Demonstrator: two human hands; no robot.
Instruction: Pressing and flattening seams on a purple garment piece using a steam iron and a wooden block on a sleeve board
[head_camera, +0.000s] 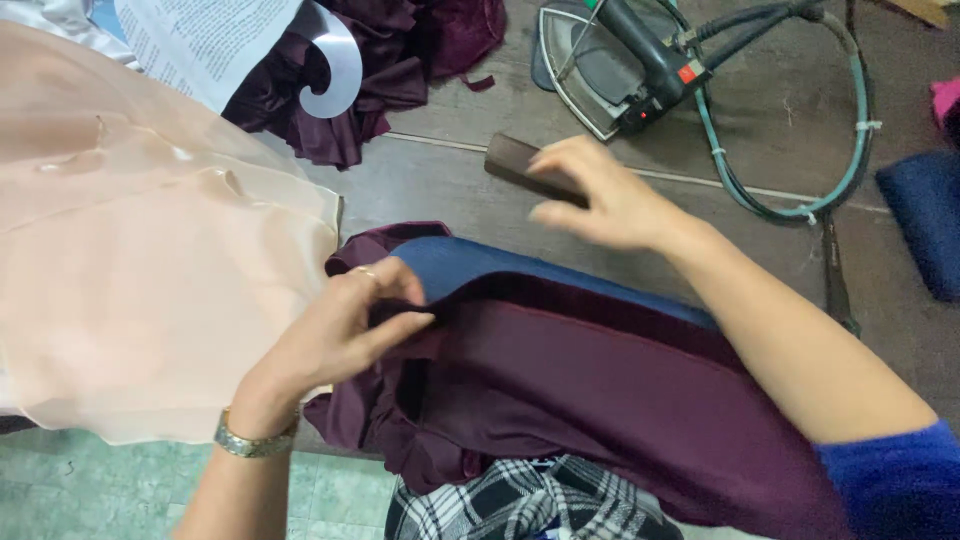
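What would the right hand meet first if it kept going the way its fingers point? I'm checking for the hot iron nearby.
The right hand points left onto the brown block, probably first; the iron lies off that line.

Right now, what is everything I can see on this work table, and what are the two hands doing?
Maroon fabric: one, dark purple-red, front centre, draped toward the person.
Blue padded form: one, blue, under the maroon fabric's upper edge.
Peach fabric: one, pale peach, sheer, left side.
More maroon cloth: one heap, top centre.
Printed paper: one, white, top left.
Curve template: one, white, on the heap.
Iron: one, grey and black, top right, with a green hose.
Brown block: one, brown, table centre.
Dark blue cloth: one, right edge.
Checked cloth: one, black and white, bottom.
Wristwatch: one, metal, left wrist.
Left hand: pinches the maroon fabric.
Right hand: on the brown block, blurred.
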